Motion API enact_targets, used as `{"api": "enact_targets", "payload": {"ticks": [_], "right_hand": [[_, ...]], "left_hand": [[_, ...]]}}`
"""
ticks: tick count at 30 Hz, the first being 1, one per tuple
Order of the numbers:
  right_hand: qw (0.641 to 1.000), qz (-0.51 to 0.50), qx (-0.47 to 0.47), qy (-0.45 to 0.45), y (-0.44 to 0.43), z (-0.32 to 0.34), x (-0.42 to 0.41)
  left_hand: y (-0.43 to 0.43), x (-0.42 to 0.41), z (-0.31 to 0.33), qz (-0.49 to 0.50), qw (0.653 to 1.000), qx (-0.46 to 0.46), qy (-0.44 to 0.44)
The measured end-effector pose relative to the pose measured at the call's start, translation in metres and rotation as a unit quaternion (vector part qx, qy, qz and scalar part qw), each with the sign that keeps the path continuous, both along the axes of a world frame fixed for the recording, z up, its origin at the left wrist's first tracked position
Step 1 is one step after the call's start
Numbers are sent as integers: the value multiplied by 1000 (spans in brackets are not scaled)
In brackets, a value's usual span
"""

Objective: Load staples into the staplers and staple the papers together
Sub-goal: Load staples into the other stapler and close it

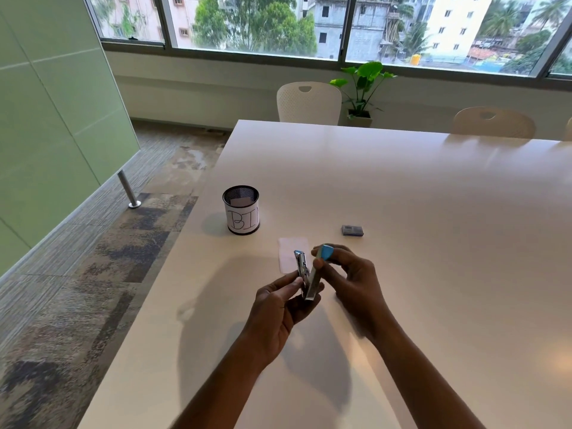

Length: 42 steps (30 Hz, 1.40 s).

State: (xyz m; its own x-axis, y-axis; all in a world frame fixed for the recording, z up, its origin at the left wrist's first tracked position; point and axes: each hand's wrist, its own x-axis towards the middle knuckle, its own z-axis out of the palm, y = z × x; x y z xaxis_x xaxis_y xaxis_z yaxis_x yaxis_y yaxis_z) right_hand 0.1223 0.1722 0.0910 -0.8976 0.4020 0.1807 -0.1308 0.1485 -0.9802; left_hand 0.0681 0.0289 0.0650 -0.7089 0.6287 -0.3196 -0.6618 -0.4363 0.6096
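A small stapler (308, 275) with a blue top and a metal body is held above the white table (433, 212), swung apart so its metal magazine shows. My left hand (283, 308) grips its lower metal part near the hinge. My right hand (349, 274) pinches the blue top end. Just beyond the stapler a small white paper (289, 252) lies flat on the table. A small dark staple box (352, 230) lies to the right, further back.
A black mesh cup (240, 209) labelled "BIN" stands at the left near the table's edge, with a paper inside. White chairs (309, 102) stand at the far side, with a potted plant (362, 88) by the window.
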Motion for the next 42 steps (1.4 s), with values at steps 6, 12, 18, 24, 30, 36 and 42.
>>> {"api": "enact_targets", "payload": {"ticks": [6,12,18,24,30,36,42], "right_hand": [[993,9,-90,-76,-6,-2,-11],[966,44,-202,-154,-7,-6,-16],[950,74,-239,-189,-6,-5,-24],[944,21,-298,-143,-10,-11,-26],[949,-19,-286,-128,-14,-16,-29],[951,-41,-275,-138,-18,-16,-33],[974,5,-175,-147,-14,-21,-33]], "left_hand": [[0,5,1,-33,997,5,68],[-3,6,-6,-40,991,-22,123],[-3,8,-7,-63,983,-33,169],[-1,12,-7,-42,954,-132,265],[0,11,-10,-36,942,-172,287],[0,11,-12,-34,943,-183,274],[-2,7,-18,-33,948,-188,255]]}}
